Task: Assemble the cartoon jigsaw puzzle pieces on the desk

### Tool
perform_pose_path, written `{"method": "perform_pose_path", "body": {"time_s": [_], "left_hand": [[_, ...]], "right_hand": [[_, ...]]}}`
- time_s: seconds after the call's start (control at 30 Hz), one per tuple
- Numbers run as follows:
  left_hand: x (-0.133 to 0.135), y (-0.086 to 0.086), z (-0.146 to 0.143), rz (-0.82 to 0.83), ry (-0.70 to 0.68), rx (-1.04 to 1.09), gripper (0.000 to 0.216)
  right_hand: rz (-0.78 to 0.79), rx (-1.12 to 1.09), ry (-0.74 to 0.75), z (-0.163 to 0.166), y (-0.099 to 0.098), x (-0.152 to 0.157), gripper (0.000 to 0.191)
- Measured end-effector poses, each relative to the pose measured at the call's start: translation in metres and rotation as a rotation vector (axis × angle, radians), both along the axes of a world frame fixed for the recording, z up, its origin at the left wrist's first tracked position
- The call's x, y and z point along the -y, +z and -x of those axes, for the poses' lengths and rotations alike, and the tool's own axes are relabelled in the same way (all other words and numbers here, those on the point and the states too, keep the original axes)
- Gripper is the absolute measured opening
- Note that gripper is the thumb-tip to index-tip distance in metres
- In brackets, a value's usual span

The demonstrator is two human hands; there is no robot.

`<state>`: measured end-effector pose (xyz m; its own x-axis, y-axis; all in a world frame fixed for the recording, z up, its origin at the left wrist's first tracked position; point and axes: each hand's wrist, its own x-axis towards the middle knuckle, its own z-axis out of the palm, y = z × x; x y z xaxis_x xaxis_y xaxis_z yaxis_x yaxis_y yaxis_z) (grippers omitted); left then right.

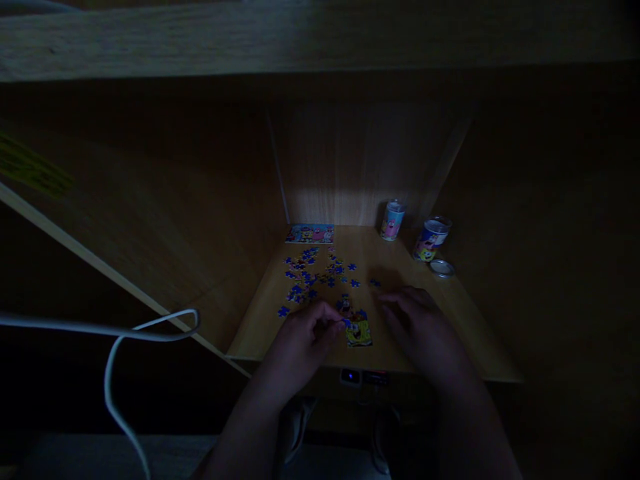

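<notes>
In the dim head view, my left hand (320, 327) pinches a blue-backed puzzle piece (345, 323) between thumb and fingertips. The piece is at the left edge of a partly joined puzzle (359, 332) with a yellow cartoon face. My right hand (417, 320) hovers to the right of that puzzle, fingers apart and nothing visible in them. Loose puzzle pieces (299, 292), many blue side up, lie scattered beyond my left hand. A couple of pieces (375, 283) lie just past my right fingertips.
At the back stand two cartoon-printed cans (393, 221) (431, 240), with a round metal lid (442, 268) beside the nearer one. A picture card (310, 233) lies at the back left. Wooden walls enclose the board (460, 317). A white cable (115, 360) loops at left.
</notes>
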<state>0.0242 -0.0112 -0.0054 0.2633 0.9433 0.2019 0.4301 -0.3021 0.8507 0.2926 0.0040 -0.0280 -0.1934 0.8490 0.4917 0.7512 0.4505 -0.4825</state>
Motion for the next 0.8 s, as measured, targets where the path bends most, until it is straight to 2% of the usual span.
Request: {"method": "perform_pose_path", "body": {"time_s": [0.43, 0.63, 0.8], "left_hand": [[-0.006, -0.009, 0.005, 0.029, 0.031, 0.029, 0.018], [-0.005, -0.001, 0.018, -0.082, 0.239, -0.213, 0.018], [-0.007, 0.002, 0.030, -0.075, 0.298, -0.312, 0.022]], "right_hand": [[0.012, 0.020, -0.043, 0.001, -0.001, -0.001, 0.015], [0.022, 0.051, -0.094, 0.000, -0.001, -0.002, 0.017], [0.039, 0.062, -0.115, 0.000, 0.000, -0.002, 0.018]]}}
